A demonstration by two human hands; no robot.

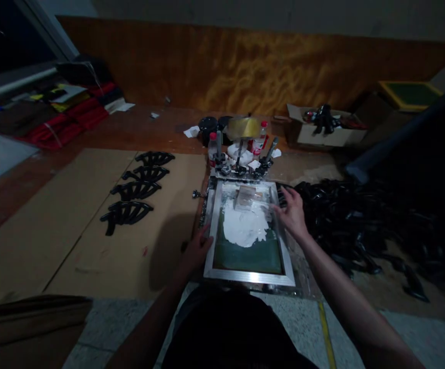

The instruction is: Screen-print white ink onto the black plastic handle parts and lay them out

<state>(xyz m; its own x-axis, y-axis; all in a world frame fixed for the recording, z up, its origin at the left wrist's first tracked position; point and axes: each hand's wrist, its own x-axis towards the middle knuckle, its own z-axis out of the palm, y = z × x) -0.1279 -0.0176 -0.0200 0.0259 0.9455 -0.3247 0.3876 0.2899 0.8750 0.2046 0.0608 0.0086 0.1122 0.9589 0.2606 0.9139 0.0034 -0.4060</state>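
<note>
A screen-printing frame [250, 277] with a silver metal rim and green mesh lies in front of me. White ink [245, 225] covers the upper and middle mesh, and a squeegee-like block [245, 197] rests at the ink's far end. My left hand [198, 248] is at the frame's left rim, fingers apart and seemingly touching it; dim light blurs the contact. Over the right rim hovers my right hand [293, 212], thumb and fingers spread, holding nothing I can see. Hinge clamps [240, 166] stand behind the frame.
Several black ribbed plastic parts [135, 189] lie in a column on cardboard [114, 256] at left. A large heap of black parts [341, 220] spreads at right. Bottles [259, 138], a black tub [208, 128] and an open carton [327, 134] stand at the back.
</note>
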